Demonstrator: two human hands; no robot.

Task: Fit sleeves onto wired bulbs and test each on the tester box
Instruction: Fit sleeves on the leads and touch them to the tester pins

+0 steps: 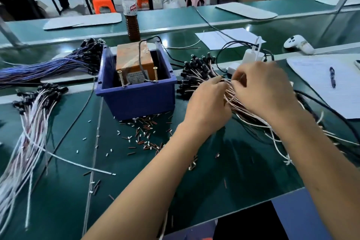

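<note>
On a green work surface (243,171): wire bundles, a bin, loose sleeves, two hands at work.

Far left, a long bundle of white and brown wired bulbs (29,122), black bulb holders at the far end, wires fanning toward the near edge. Above it, a bundle of blue and purple wires (48,68), also tipped with black holders.

Centre, a blue plastic bin (136,95) holding the orange tester box (134,60), two brass screws standing up at the box's near edge, a black cable over its top.

Right of the bin, the pile of wired bulbs being worked (196,72), black holders pointing left toward the bin, pale wires trailing right and toward the near edge.

Left hand (206,107) on the pile's wires, fingers curled, thumb and fingertips closed round a few strands. Right hand (265,87) just beside it, over the same wires, fingertips pinching strands; both slightly blurred, exact strands impossible to tell.

Far right, a sheet of paper (319,76) with a pen (332,77) lying on it. Behind the bin, a bottle of brown liquid (132,19). Behind the pile, a white charger (251,55).

Just in front of the bin, scattered small sleeves (144,136), brown and white, spread loosely over the green surface.
</note>
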